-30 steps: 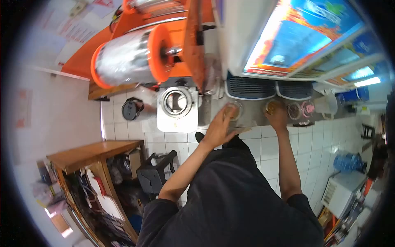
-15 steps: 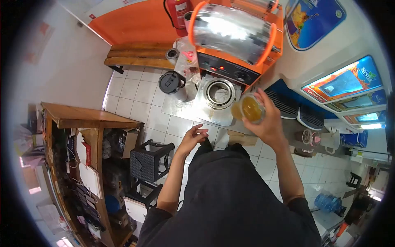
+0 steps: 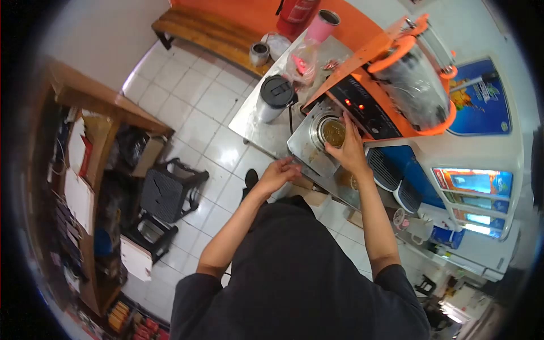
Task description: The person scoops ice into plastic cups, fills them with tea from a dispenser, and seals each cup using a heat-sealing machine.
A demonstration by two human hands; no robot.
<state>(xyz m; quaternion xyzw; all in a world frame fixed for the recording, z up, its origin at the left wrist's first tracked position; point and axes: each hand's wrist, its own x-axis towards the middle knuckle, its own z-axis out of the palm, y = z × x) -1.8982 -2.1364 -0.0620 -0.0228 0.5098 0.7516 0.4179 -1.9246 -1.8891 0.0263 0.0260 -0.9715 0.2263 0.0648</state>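
My right hand (image 3: 351, 150) is closed around a clear plastic cup of amber-brown drink (image 3: 334, 134). The cup sits in the round metal ring (image 3: 315, 135) of the sliding tray (image 3: 303, 141), which sticks out from an orange cup sealing machine (image 3: 362, 105). How deep the cup rests in the ring is hard to see. Close to the tray's front edge is my left hand (image 3: 279, 175), its fingers loosely bent and apart, holding nothing. A roll of clear film (image 3: 412, 85) is mounted on top of the machine, and two red lights glow on its front panel.
Left of the tray, a black-lidded tumbler (image 3: 275, 99) stands on the metal table (image 3: 249, 122). A pink tumbler (image 3: 322, 27) and a pink item in plastic (image 3: 300, 65) are farther back. A drink dispenser (image 3: 470, 164) is at right; black stools (image 3: 164, 192) stand at left.
My right hand has brought the cup from beside the tray into its round ring. My left hand has come nearer the tray edge. The camera view has turned.
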